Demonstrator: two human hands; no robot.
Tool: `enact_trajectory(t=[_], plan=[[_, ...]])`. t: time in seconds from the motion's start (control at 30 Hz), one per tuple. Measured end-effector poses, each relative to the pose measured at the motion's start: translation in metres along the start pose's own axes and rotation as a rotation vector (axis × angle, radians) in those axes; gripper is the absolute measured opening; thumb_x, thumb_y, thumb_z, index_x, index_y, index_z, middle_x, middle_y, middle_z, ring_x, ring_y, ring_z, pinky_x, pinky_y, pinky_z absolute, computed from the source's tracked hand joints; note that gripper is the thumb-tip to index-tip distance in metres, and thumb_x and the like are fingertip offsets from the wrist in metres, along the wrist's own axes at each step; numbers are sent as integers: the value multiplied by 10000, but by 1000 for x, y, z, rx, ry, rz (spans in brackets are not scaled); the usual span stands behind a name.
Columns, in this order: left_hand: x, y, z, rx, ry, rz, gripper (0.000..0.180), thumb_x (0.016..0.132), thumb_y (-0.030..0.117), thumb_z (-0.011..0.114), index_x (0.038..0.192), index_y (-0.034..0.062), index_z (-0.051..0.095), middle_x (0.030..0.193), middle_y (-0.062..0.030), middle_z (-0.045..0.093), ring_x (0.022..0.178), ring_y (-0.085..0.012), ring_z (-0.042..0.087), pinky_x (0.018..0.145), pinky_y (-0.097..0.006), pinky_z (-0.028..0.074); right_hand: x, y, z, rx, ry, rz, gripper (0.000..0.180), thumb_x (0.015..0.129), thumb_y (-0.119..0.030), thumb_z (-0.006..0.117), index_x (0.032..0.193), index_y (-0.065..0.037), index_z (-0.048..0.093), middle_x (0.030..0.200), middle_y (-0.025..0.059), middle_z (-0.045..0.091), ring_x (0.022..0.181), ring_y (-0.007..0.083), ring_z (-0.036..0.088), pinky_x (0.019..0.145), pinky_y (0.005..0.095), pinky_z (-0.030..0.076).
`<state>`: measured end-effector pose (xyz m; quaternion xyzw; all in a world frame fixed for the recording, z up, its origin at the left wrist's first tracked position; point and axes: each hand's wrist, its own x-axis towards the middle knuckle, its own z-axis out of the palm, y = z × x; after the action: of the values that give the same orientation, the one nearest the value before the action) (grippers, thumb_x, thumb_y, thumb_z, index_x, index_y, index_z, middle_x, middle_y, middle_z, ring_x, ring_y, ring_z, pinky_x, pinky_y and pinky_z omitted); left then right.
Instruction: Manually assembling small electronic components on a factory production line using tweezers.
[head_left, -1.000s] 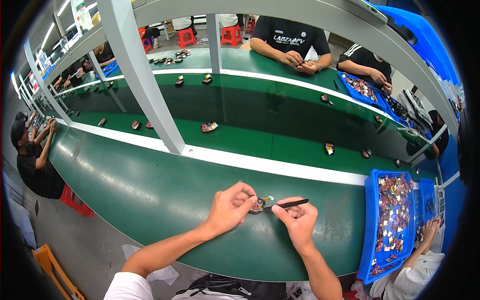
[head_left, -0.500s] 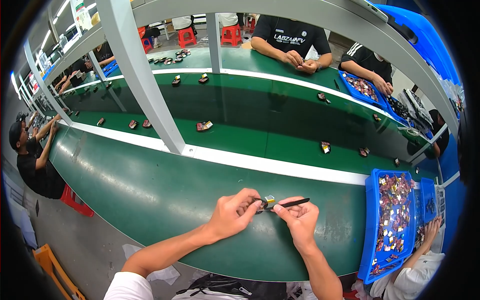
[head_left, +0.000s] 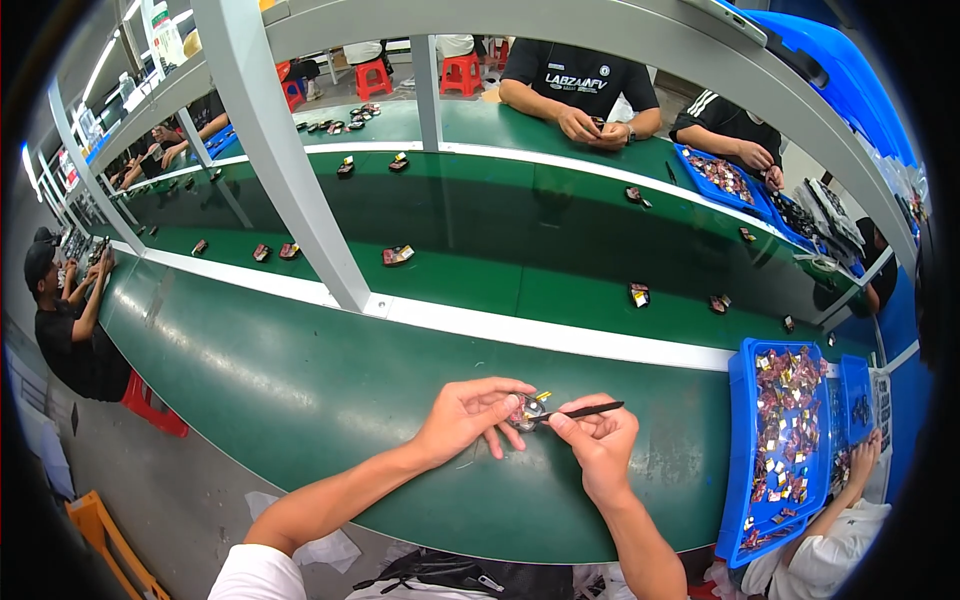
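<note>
My left hand (head_left: pixel 462 421) is closed on a small rounded black electronic part (head_left: pixel 533 407), holding it by its left side above the green table. Reddish wires and a yellow tab show on the part. My right hand (head_left: pixel 603 452) pinches a slim black stick-like tool (head_left: pixel 597 409). The tool's thin tip reaches the part's face; whether it touches is too small to tell. My fingers partly cover both things.
To the right, a blue tray (head_left: pixel 741 450) holds many reddish wired pieces. A white rail (head_left: pixel 560 345) divides my green table (head_left: pixel 300 390) from a green conveyor belt (head_left: pixel 470 270) carrying similar parts. A grey post (head_left: pixel 290 160) rises left of centre. Other people work around the belt.
The part in my left hand has turned so that its round face shows, and my left fingers have spread around it. Parts on the belt have shifted slightly left.
</note>
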<state>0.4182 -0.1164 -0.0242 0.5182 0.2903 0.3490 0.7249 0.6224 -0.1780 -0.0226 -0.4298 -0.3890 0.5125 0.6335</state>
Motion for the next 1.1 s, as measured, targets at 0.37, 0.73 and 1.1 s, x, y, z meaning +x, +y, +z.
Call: enact_trajectory(t=[0.37,0.73,1.1], plan=[[-1,-6,5,6,27,29,355,1077,142,485,1371,-53,524,1176,-197,664,945,-328,746,654,-320,651,-7,13,6,-545,59,-596,105,792,-13,830,863,-37,757,773,37,765,405,22,415,421,203,302],[-1,-7,9,-5,58,62,323,1079,147,479,1310,-71,535,1129,-203,675,897,-331,753,636,-321,653,-8,13,6,-507,62,-604,104,793,-9,832,849,-25,746,806,61,776,398,20,421,409,208,310],[-2,-4,6,-25,83,52,300,1072,179,519,1229,-72,567,984,-190,700,730,-273,759,502,-267,595,-11,9,7,-511,58,-510,118,790,41,824,829,18,716,809,88,760,491,8,499,453,173,346]])
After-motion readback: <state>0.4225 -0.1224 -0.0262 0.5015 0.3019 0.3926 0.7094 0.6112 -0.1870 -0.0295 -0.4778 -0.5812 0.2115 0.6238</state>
